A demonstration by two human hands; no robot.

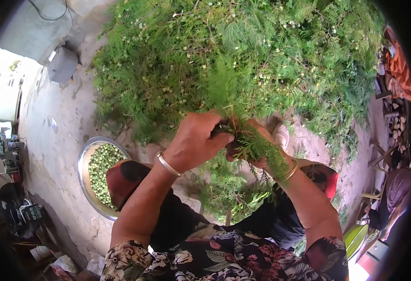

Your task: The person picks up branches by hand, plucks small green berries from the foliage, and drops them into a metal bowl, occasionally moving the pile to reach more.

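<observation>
Both hands meet near the middle of the view, around a green feathery sprig (254, 143) with a reddish-brown stem. My left hand (196, 140), a bangle at its wrist, has its thumb and fingers pinched at the stem; what lies between the fingertips is too small to make out. My right hand (257, 152), also with a bangle, is closed on the sprig, whose leaves hang over the palm and wrist. Beyond the hands spreads a large heap of green branches (177, 61) dotted with small pale cones.
A metal basin (80, 175) with small green cones stands on the floor beside my left knee. Loose sprigs (226, 185) lie between my legs. At the left are a grey box (63, 65) and a machine (8, 150); at the right, an orange cloth (399, 70) and stacked wood (396, 126).
</observation>
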